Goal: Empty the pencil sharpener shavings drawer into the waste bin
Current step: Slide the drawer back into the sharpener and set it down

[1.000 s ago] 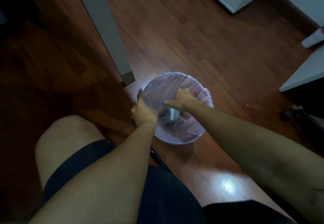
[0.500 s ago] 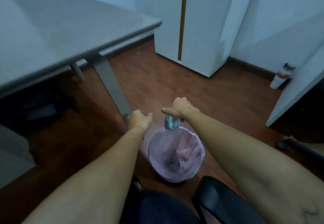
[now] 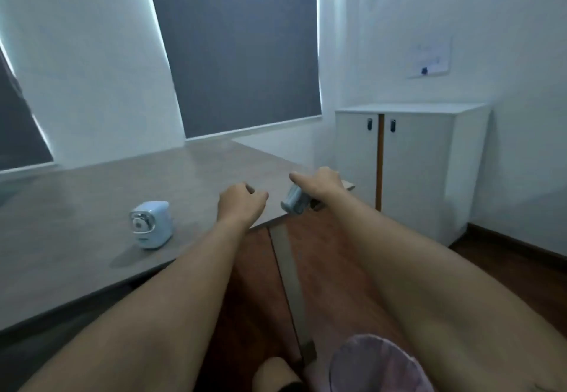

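My right hand (image 3: 319, 185) grips the small pale shavings drawer (image 3: 293, 203) and holds it in the air just past the desk's right corner. My left hand (image 3: 241, 204) is curled into a loose fist over the desk edge with nothing in it. The light-blue pencil sharpener (image 3: 150, 224) stands upright on the grey desk (image 3: 76, 195), left of both hands. The waste bin (image 3: 380, 364) with its pink liner sits on the floor at the bottom right, partly under my right forearm.
A grey desk leg (image 3: 287, 272) runs down between my arms to the wooden floor (image 3: 254, 284). A white two-door cabinet (image 3: 411, 164) stands against the right wall. Dark blinds cover the windows behind the desk. My knee (image 3: 273, 373) shows beside the bin.
Both hands rose from inside the bin to desk height, the right still carrying the drawer. My view swung up from the floor to the desk and the sharpener.
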Action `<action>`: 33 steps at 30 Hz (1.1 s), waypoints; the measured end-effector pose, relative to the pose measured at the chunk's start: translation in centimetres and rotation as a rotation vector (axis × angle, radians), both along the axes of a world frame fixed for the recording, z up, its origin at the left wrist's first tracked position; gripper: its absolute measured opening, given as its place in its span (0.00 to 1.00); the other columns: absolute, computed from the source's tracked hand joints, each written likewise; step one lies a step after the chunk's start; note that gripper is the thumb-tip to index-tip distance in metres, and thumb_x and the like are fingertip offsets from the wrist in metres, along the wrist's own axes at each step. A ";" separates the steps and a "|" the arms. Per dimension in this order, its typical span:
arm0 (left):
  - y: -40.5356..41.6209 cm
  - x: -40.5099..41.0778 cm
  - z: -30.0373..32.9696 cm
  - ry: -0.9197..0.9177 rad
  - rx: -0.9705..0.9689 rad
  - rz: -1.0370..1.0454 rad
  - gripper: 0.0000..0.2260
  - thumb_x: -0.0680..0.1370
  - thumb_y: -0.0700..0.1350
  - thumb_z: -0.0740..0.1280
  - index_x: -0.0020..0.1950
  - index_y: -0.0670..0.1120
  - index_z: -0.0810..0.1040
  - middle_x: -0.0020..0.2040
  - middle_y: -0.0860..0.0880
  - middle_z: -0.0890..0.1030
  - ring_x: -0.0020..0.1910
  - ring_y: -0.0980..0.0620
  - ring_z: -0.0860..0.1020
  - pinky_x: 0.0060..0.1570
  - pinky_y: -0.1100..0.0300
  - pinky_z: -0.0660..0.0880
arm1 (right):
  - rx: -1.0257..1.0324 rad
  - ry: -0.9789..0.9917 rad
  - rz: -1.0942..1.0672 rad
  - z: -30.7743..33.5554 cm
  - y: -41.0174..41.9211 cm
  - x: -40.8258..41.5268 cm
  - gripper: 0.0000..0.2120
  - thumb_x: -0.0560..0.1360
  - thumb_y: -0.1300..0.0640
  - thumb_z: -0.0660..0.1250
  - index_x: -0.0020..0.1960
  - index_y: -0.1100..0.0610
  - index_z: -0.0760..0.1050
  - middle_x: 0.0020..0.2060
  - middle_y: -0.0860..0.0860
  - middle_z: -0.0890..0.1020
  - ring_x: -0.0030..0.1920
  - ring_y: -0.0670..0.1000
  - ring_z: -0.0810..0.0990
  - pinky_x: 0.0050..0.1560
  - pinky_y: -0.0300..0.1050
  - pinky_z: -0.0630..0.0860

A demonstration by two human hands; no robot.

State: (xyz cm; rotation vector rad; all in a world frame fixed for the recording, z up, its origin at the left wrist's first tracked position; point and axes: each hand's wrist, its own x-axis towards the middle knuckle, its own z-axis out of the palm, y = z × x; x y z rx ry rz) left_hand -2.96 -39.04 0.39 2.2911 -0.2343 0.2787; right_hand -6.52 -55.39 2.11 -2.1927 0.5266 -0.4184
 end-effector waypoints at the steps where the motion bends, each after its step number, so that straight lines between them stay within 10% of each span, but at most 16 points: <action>1: 1.6 0.2 0.9 -0.024 -0.010 0.037 0.17 0.73 0.53 0.67 0.56 0.44 0.82 0.55 0.43 0.83 0.57 0.42 0.78 0.52 0.58 0.71 | 0.041 -0.026 0.023 0.6 1.5 0.5 0.26 0.72 0.40 0.67 0.53 0.63 0.78 0.47 0.61 0.81 0.37 0.58 0.83 0.36 0.50 0.82; 6: 9.5 1.8 2.7 -0.111 -0.049 0.205 0.19 0.72 0.52 0.68 0.60 0.44 0.79 0.58 0.43 0.82 0.58 0.42 0.78 0.53 0.56 0.72 | 0.174 -0.085 0.129 2.1 8.3 3.2 0.21 0.71 0.44 0.70 0.43 0.64 0.77 0.37 0.61 0.82 0.26 0.56 0.80 0.24 0.45 0.79; 21: 19.6 6.5 -4.4 -0.028 -0.260 0.379 0.43 0.63 0.58 0.77 0.72 0.45 0.65 0.67 0.42 0.75 0.65 0.42 0.74 0.60 0.54 0.70 | 0.741 -0.180 0.209 -5.1 18.2 11.2 0.18 0.68 0.49 0.77 0.39 0.64 0.77 0.43 0.64 0.84 0.37 0.60 0.85 0.37 0.51 0.83; 33: 20.8 8.8 -6.5 0.038 -0.637 0.401 0.20 0.74 0.56 0.66 0.58 0.43 0.77 0.51 0.47 0.79 0.48 0.48 0.76 0.47 0.59 0.69 | 1.197 -0.185 0.352 -7.7 20.1 13.9 0.16 0.74 0.52 0.72 0.49 0.65 0.77 0.42 0.60 0.83 0.38 0.56 0.83 0.31 0.44 0.83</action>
